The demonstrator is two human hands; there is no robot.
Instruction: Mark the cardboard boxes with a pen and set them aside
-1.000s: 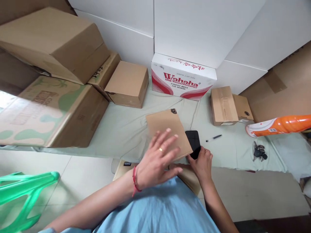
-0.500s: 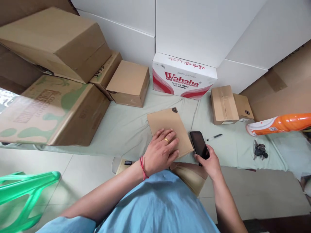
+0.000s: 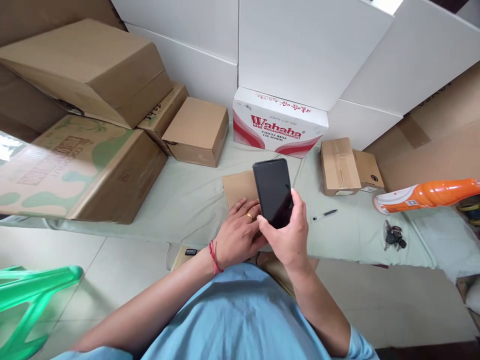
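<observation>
My right hand (image 3: 287,232) grips a black smartphone (image 3: 274,190) by its lower end and right edge, and the dark screen faces up toward me. Below the phone, my left hand (image 3: 242,232) lies flat on a thin brown cardboard box (image 3: 238,187), fingers stretched out. A gold ring and a red string bracelet are on the left hand and wrist. The phone and both hands hide much of the box. To the right of the phone a pen (image 3: 325,215) rests on the green cloth.
A white Wahaha carton (image 3: 279,125) stands against the wall. Cardboard boxes (image 3: 197,127) are stacked at left; small boxes (image 3: 340,167) stand at right beside an orange bottle (image 3: 427,196) and keys (image 3: 395,236). A green plastic stool (image 3: 37,300) is on the floor at left.
My right hand has lifted the phone from the table's front edge and brought it left, over the flat box. My left hand stays on the box. The view has shifted slightly.
</observation>
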